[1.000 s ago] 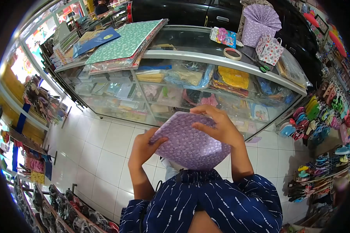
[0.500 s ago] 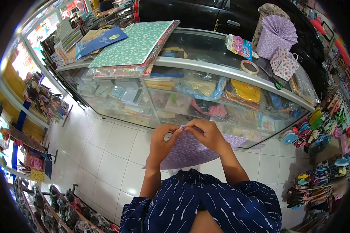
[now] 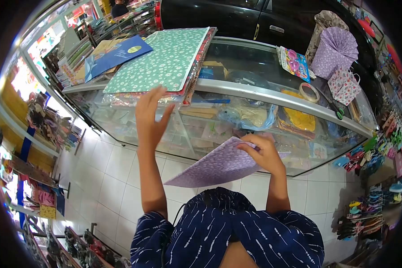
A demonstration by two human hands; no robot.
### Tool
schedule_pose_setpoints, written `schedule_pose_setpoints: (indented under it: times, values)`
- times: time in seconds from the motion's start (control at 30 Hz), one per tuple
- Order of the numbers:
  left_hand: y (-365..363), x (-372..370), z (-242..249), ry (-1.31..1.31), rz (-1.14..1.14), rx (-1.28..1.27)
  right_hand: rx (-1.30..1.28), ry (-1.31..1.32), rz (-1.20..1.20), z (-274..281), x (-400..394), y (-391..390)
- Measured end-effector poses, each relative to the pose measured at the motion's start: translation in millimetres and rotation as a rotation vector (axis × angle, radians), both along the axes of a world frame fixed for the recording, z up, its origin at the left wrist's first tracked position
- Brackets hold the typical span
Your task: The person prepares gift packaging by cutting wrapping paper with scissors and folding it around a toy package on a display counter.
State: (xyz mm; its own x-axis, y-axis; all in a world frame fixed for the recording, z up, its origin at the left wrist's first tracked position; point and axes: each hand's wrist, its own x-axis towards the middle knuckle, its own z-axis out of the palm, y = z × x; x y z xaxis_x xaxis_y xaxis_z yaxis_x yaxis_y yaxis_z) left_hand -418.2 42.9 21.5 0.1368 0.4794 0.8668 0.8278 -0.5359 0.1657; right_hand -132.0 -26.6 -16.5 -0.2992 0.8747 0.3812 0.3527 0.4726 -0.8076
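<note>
A sheet of purple patterned paper [image 3: 219,164] hangs in front of me, its upper edge pinched by my right hand [image 3: 261,152]. The sheet droops to the left, down to a pointed corner. My left hand [image 3: 152,118] is raised with fingers stretched and thumb apart, holding nothing. Its fingertips overlap the near edge of the green flowered paper [image 3: 161,58], which tops a stack of sheets on the glass counter [image 3: 250,95].
On the counter's right are a tape roll [image 3: 309,92], green-handled scissors [image 3: 340,114], a pleated purple paper bundle [image 3: 335,53] and a small floral bag [image 3: 344,85]. A blue envelope [image 3: 120,56] lies at left. Slippers [image 3: 370,201] hang at right.
My left hand has let go of the paper and moved up and left towards the counter. My right hand has shifted right, still pinching the purple sheet, whose left side now hangs free.
</note>
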Motion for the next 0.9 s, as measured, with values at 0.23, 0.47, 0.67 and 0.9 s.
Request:
schedule_pose_setpoints:
  times: [0.23,0.47,0.67,0.9]
  values:
    - [65,-26,6,0.284,-0.124,-0.280,-0.033,0.018,-0.116,-11,10,9]
    - [78,-28,19,0.200,-0.259,-0.449,-0.049,-0.005,-0.174,-7,17,20]
    - [86,-33,30,0.182,-0.403,-0.400,-0.049,0.005,-0.174,-18,26,27]
    - [99,-46,42,0.199,-0.436,-0.688,-0.100,0.026,-0.200,-19,25,36]
